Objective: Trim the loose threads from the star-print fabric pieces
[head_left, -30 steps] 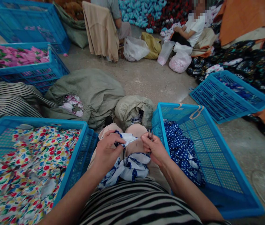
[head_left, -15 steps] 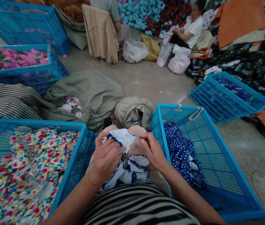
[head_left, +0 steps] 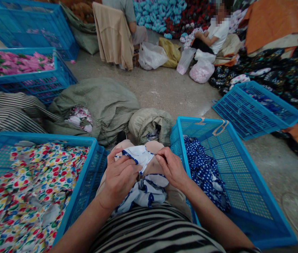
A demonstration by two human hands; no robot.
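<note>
Over my lap, my left hand [head_left: 121, 175] is closed on a small white fabric piece [head_left: 138, 154] with blue edging, its fingers curled across the left part. My right hand [head_left: 171, 165] pinches at the right corner of that piece, which is drawn out to a point at the fingertips. Whatever else might lie between those fingertips is too small to make out. More white-and-blue fabric pieces [head_left: 149, 193] lie crumpled on my lap, just below both hands.
A blue crate [head_left: 96, 154] of balloon-print pieces [head_left: 38, 179] stands at my left. Another crate [head_left: 259, 189] at my right holds blue polka-dot pieces [head_left: 203, 168]. Ahead lie green sacks [head_left: 104, 100]. Two people [head_left: 214, 35] sit farther off, near plastic bags [head_left: 201, 70].
My right hand has shifted slightly left, and the fabric corner now reaches its fingertips. The left hand stays almost where it was.
</note>
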